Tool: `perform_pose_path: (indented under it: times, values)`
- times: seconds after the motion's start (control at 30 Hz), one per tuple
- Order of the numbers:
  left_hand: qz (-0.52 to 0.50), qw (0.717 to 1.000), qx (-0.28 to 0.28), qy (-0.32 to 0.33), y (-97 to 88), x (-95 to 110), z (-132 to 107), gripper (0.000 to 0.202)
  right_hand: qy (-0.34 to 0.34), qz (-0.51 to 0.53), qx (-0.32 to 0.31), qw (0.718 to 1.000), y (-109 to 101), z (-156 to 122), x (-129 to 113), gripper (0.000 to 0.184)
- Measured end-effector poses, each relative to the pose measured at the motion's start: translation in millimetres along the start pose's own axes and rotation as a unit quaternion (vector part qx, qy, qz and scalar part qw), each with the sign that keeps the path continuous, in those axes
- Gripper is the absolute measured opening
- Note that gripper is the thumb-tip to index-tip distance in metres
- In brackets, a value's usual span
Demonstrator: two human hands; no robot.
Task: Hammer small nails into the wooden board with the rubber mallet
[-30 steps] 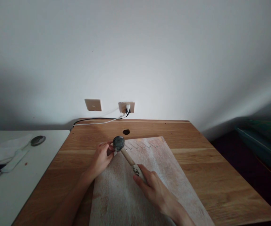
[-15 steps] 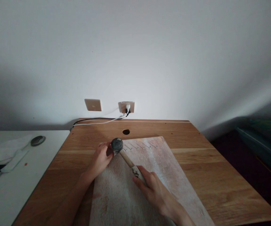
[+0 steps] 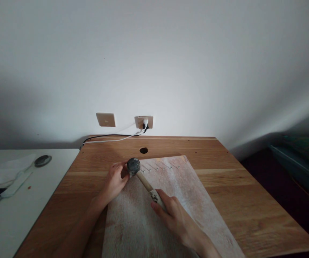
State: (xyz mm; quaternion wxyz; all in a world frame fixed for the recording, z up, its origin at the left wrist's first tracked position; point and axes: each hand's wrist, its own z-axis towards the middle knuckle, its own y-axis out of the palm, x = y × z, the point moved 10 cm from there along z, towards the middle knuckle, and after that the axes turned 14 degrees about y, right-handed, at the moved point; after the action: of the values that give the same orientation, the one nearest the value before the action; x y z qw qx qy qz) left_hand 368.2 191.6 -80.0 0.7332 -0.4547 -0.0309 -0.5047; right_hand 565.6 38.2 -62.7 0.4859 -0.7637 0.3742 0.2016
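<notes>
My right hand (image 3: 170,211) is wrapped round the handle of a mallet (image 3: 145,182) with a round black head and a wooden shaft. The mallet's head is over the far left corner of a worn, whitish-brown board (image 3: 143,222). Beside the head, my left hand (image 3: 116,179) sits at the board's left edge with bent fingers; its fingertips are partly hidden behind the mallet head, so what they pinch cannot be made out. A row of several nails (image 3: 163,168) stands up from the board's far end, to the right of the mallet head.
The board lies on a wooden desk (image 3: 237,200) with a cable hole (image 3: 143,151). Cables (image 3: 111,140) run from a wall socket (image 3: 141,122) along the desk's back edge. At left, a white table (image 3: 36,204) holds a dark round object (image 3: 43,161) and papers.
Almost nothing differs. Both hands and the mallet keep nearly the same places, the mallet head staying beside my left fingers.
</notes>
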Motion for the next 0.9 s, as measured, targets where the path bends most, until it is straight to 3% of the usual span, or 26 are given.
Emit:
perform_pose_path:
  times: [0.53, 0.9]
  values:
    - [-0.006, 1.0, 0.001, 0.0, 1.3, -1.9, -1.1, 0.048, 0.018, -0.017, 0.018, 1.0, 3.8, 0.9, 10.9, 0.054]
    - [-0.013, 1.0, -0.017, 0.02, -1.9, 9.5, 4.4, 0.03, 0.005, 0.023, -0.003, 1.0, -6.4, -3.7, -1.5, 0.038]
